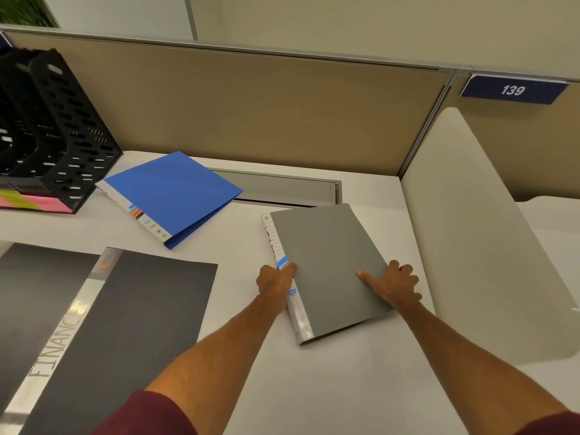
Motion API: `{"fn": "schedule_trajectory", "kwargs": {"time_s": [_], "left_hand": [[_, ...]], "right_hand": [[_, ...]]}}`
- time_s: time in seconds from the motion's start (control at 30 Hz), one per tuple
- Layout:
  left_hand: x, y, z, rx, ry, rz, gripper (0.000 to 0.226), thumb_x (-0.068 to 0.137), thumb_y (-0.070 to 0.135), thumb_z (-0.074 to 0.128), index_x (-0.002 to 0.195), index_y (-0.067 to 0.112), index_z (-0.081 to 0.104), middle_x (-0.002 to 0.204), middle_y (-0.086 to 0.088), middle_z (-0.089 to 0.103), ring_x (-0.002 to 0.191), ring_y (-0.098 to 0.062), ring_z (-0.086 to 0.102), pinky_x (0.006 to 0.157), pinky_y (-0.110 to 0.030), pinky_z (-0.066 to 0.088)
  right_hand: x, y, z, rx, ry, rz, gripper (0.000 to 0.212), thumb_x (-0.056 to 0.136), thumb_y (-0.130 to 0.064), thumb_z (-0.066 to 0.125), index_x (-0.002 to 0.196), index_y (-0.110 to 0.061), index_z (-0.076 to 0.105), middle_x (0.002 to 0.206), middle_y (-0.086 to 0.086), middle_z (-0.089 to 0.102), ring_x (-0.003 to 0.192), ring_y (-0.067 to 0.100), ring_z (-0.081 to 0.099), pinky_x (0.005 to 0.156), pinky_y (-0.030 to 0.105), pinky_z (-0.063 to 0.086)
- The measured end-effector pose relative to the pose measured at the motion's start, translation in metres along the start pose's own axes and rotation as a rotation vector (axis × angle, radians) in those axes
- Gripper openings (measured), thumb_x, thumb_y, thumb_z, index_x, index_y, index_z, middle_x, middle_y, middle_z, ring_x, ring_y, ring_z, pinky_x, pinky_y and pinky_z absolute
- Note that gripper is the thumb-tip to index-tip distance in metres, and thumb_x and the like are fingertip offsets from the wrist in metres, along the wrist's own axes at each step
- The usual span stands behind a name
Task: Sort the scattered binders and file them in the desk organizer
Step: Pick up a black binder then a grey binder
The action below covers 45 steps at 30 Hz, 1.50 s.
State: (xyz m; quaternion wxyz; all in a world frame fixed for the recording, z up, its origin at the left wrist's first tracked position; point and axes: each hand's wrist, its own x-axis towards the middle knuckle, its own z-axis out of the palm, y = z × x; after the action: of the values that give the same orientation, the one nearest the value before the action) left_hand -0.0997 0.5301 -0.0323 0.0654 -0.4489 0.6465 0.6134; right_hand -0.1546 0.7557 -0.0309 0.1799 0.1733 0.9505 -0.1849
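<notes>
Landmark: held binder (326, 268), flat on desk (345, 387) | left hand (276, 282) grips its left edge, right hand (395, 284) its right edge | second binder (175, 189) behind-left, apart | desk organizer (62, 127) farther behind-left, upright | FINANCE binder (141, 309) left, nearer the person | cable tray (282, 186) just behind | side divider (470, 230) close right.
</notes>
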Motion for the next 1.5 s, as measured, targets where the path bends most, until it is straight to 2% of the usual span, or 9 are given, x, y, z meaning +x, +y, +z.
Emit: {"fn": "schedule_trajectory", "kwargs": {"time_s": [0.2,0.27,0.47,0.63,0.8,0.97,1.17,1.33,1.5], "left_hand": [[-0.009,0.01,-0.025,-0.198,-0.112,-0.069,0.032,0.076,0.019,0.078,0.099,0.007,0.059,0.098,-0.015,0.069,0.064,-0.02,0.064,0.052,-0.028,0.05],[-0.015,0.015,-0.032,-0.224,-0.137,-0.015,0.031,0.076,0.02,0.078,0.091,0.008,0.053,0.097,-0.013,0.068,0.062,-0.018,0.063,0.053,-0.027,0.049],[-0.057,0.045,-0.055,-0.297,-0.33,0.135,0.054,0.077,0.028,0.077,0.11,0.016,0.037,0.093,-0.008,0.062,0.062,-0.016,0.064,0.055,-0.028,0.055],[-0.093,0.06,-0.087,-0.293,-0.503,0.326,0.053,0.077,0.026,0.076,0.111,0.014,0.037,0.101,-0.012,0.06,0.071,-0.021,0.069,0.07,-0.039,0.06],[-0.126,0.072,-0.119,-0.275,-0.563,0.506,0.06,0.069,0.029,0.082,0.106,0.014,0.036,0.102,-0.011,0.059,0.078,-0.022,0.07,0.075,-0.04,0.06],[-0.144,0.064,-0.161,-0.267,-0.595,0.604,0.05,0.076,0.025,0.077,0.102,0.014,0.035,0.103,-0.011,0.059,0.079,-0.022,0.07,0.071,-0.035,0.06],[-0.142,0.029,-0.211,-0.239,-0.551,0.517,0.048,0.082,0.028,0.071,0.113,0.012,0.039,0.105,-0.012,0.061,0.072,-0.017,0.071,0.059,-0.026,0.057],[-0.129,-0.024,-0.231,-0.145,-0.473,0.436,0.044,0.084,0.027,0.07,0.119,0.012,0.048,0.107,-0.009,0.063,0.076,-0.014,0.069,0.056,-0.02,0.053],[-0.118,-0.068,-0.239,-0.015,-0.476,0.378,0.043,0.082,0.013,0.07,0.122,0.01,0.054,0.11,-0.01,0.064,0.088,-0.02,0.069,0.069,-0.029,0.058]], "right_hand": [[-0.004,0.011,0.009,0.317,-0.065,0.048,0.106,0.045,-0.077,0.074,0.123,-0.015,0.037,0.121,0.012,0.051,0.109,0.035,0.053,0.093,0.052,0.048],[-0.009,0.012,0.009,0.454,-0.091,0.043,0.104,0.045,-0.072,0.079,0.121,-0.013,0.041,0.117,0.01,0.056,0.104,0.032,0.058,0.092,0.05,0.05],[-0.046,0.005,0.003,0.723,-0.181,0.006,0.074,0.069,-0.047,0.08,0.124,-0.008,0.05,0.12,0.012,0.058,0.102,0.028,0.058,0.082,0.037,0.05],[-0.084,-0.001,0.0,0.796,-0.284,-0.056,0.076,0.058,-0.063,0.074,0.115,-0.015,0.061,0.111,0.008,0.066,0.099,0.027,0.063,0.081,0.038,0.053],[-0.135,-0.022,0.0,0.885,-0.326,-0.104,0.05,0.081,-0.05,0.065,0.117,-0.016,0.062,0.107,0.007,0.067,0.093,0.024,0.062,0.065,0.03,0.05],[-0.177,-0.03,0.006,0.929,-0.255,-0.099,0.061,0.069,-0.06,0.068,0.114,-0.019,0.063,0.113,0.006,0.064,0.104,0.029,0.058,0.079,0.041,0.051],[-0.22,-0.012,0.028,0.904,-0.163,-0.06,0.086,0.046,-0.067,0.082,0.101,-0.004,0.068,0.101,0.011,0.071,0.097,0.032,0.065,0.077,0.039,0.052],[-0.264,0.007,0.055,0.934,-0.075,-0.009,0.044,0.071,-0.036,0.081,0.091,0.002,0.069,0.097,0.017,0.071,0.081,0.031,0.065,0.065,0.033,0.051],[-0.293,0.021,0.072,0.955,-0.047,0.006,0.035,0.075,-0.019,0.08,0.096,0.005,0.066,0.094,0.016,0.067,0.072,0.026,0.062,0.056,0.028,0.047]]}}
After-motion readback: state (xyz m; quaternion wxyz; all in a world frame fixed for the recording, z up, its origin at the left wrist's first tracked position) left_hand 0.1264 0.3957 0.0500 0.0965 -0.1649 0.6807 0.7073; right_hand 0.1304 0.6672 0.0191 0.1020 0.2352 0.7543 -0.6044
